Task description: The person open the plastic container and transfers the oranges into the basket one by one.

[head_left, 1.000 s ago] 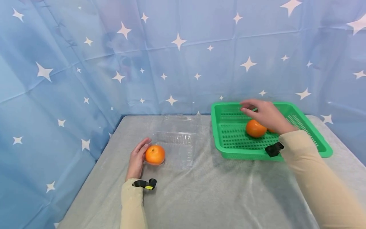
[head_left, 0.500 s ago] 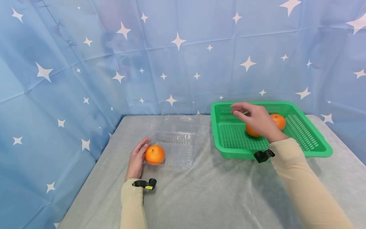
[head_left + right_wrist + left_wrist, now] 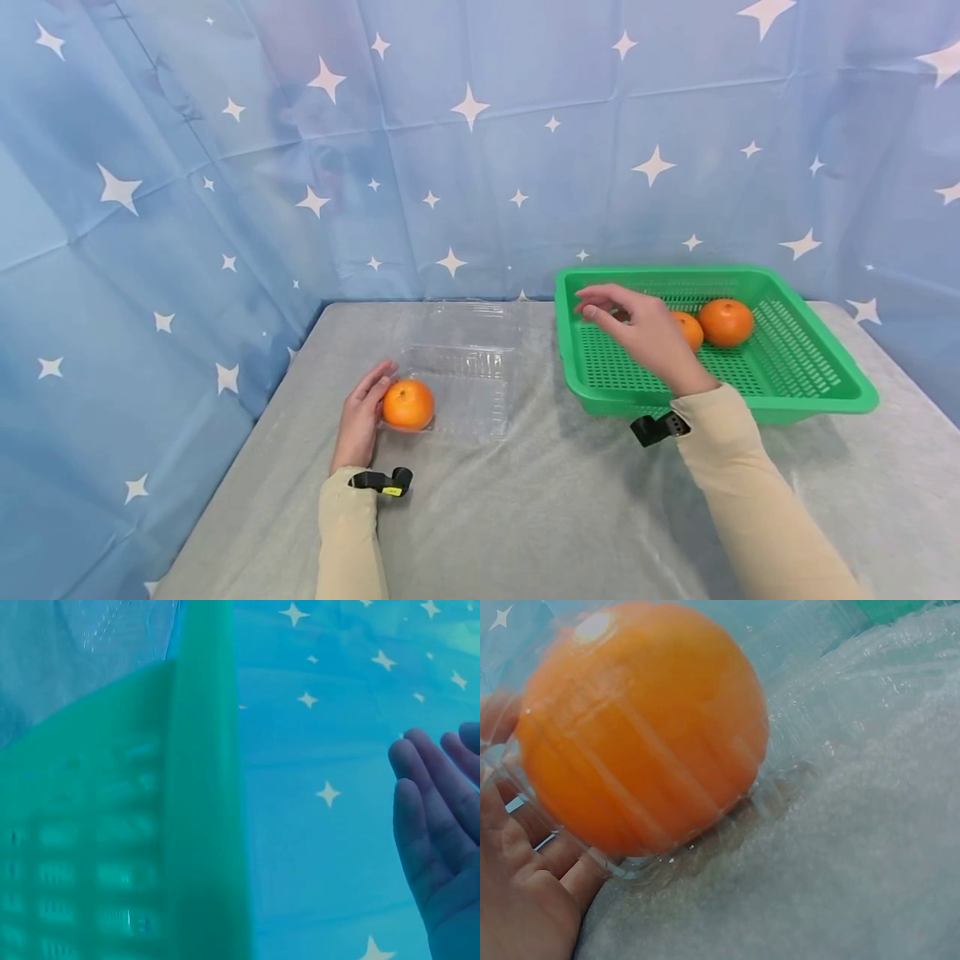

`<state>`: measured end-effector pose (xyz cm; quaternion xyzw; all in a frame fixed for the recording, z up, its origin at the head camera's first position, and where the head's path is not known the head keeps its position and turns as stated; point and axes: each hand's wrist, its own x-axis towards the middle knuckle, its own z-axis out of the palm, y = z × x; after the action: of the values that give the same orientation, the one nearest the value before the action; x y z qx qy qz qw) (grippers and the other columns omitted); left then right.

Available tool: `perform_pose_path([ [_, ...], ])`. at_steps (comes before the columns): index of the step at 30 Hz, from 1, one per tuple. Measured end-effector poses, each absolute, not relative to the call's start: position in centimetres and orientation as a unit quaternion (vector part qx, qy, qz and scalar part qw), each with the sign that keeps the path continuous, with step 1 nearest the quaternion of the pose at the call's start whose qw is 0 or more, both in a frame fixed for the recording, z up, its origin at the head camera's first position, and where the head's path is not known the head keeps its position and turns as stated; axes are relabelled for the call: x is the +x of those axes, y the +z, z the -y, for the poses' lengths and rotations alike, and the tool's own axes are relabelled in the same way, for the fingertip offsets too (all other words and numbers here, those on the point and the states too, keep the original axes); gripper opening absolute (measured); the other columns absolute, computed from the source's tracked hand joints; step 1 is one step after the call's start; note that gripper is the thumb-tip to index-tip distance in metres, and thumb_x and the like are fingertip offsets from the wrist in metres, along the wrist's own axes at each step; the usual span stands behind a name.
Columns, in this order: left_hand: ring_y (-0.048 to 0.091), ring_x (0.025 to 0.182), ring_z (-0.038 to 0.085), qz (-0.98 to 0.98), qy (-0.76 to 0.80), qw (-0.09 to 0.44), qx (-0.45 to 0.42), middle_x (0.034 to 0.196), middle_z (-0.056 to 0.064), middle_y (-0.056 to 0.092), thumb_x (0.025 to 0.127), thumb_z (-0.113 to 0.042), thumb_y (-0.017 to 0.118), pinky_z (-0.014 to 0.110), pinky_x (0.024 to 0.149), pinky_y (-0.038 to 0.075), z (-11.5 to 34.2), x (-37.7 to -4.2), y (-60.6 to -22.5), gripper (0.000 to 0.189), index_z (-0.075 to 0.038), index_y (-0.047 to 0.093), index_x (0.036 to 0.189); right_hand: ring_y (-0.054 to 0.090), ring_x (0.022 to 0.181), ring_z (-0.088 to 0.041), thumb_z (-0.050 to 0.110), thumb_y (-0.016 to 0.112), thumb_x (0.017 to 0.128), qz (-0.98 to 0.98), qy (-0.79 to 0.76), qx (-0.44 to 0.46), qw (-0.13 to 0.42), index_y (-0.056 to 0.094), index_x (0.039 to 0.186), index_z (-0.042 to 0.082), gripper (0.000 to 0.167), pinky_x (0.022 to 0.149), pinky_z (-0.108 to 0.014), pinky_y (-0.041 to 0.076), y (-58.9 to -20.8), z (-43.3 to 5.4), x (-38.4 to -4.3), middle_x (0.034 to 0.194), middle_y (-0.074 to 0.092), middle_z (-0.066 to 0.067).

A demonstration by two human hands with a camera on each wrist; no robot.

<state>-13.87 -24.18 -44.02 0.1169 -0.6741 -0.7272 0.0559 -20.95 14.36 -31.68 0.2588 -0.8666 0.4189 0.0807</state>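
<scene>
A clear plastic clamshell box (image 3: 468, 387) lies on the table at centre left, its lid (image 3: 472, 321) folded back toward the curtain. One orange (image 3: 408, 406) sits in its front left corner. My left hand (image 3: 363, 417) rests against the outside of the box's left wall beside that orange; the left wrist view shows the palm and fingers (image 3: 562, 859) along the clear wall. Over the left part of a green basket (image 3: 720, 410) hovers my right hand (image 3: 637, 329), fingers loosely bent and holding nothing. Behind it, two oranges lie in the basket: one partly hidden (image 3: 688, 331), one in full sight (image 3: 726, 322).
A grey cloth covers the table (image 3: 525, 517). Behind it and along the left side hangs a blue curtain (image 3: 420, 150) with white stars. The basket stands at the table's back right, to the right of the plastic box.
My right hand has moved left and slightly toward me across the basket, uncovering the right-hand orange. The left hand, the box and its orange have stayed in place.
</scene>
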Motion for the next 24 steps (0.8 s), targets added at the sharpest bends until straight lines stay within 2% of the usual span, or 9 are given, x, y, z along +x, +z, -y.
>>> perform_pose_path([
  [7,0.039,0.122,0.016,0.677,-0.726,0.049,0.109,0.133,0.001,0.044,0.093,-0.028,0.046,0.035,0.102,0.029,23.7,-13.2,-42.4,0.043,-0.013,0.041,0.133,0.057,0.085,-0.008,0.042,0.051,0.088,0.858,0.434,0.265,0.068,0.054,0.116,0.035,0.029,0.070,-0.032,0.047,-32.1,-13.3,-20.3,0.103,0.062,0.011],
  [14,0.039,0.123,0.017,0.679,-0.724,0.048,0.111,0.133,0.001,0.044,0.093,-0.029,0.046,0.034,0.101,0.030,23.8,-13.3,-42.5,0.042,-0.016,0.043,0.132,0.059,0.090,-0.015,0.041,0.050,0.088,0.840,0.472,0.262,0.051,0.053,0.116,0.034,0.029,0.072,-0.026,0.047,-32.6,-12.4,-19.9,0.103,0.062,0.008],
  [17,0.039,0.122,0.018,0.678,-0.725,0.050,0.109,0.133,0.002,0.044,0.093,-0.029,0.046,0.035,0.100,0.031,23.8,-13.4,-42.7,0.042,-0.015,0.042,0.133,0.059,0.092,-0.016,0.037,0.051,0.089,0.825,0.502,0.258,0.030,0.054,0.117,0.030,0.029,0.076,-0.029,0.049,-32.5,-11.7,-19.5,0.104,0.061,0.005],
  [20,0.040,0.122,0.018,0.677,-0.726,0.053,0.108,0.132,0.002,0.045,0.093,-0.028,0.046,0.035,0.100,0.032,23.8,-13.3,-42.7,0.042,-0.014,0.042,0.133,0.059,0.092,-0.014,0.029,0.051,0.091,0.812,0.524,0.256,0.016,0.054,0.118,0.024,0.028,0.078,-0.034,0.049,-31.7,-10.9,-18.8,0.105,0.061,0.001],
  [24,0.042,0.120,0.015,0.675,-0.728,0.060,0.106,0.129,-0.001,0.047,0.092,-0.031,0.048,0.035,0.100,0.031,24.2,-13.7,-43.7,0.042,-0.016,0.045,0.131,0.059,0.089,-0.009,0.032,0.051,0.090,0.799,0.544,0.257,0.022,0.056,0.116,0.026,0.027,0.076,-0.036,0.050,-32.3,-10.3,-19.1,0.104,0.062,0.002],
])
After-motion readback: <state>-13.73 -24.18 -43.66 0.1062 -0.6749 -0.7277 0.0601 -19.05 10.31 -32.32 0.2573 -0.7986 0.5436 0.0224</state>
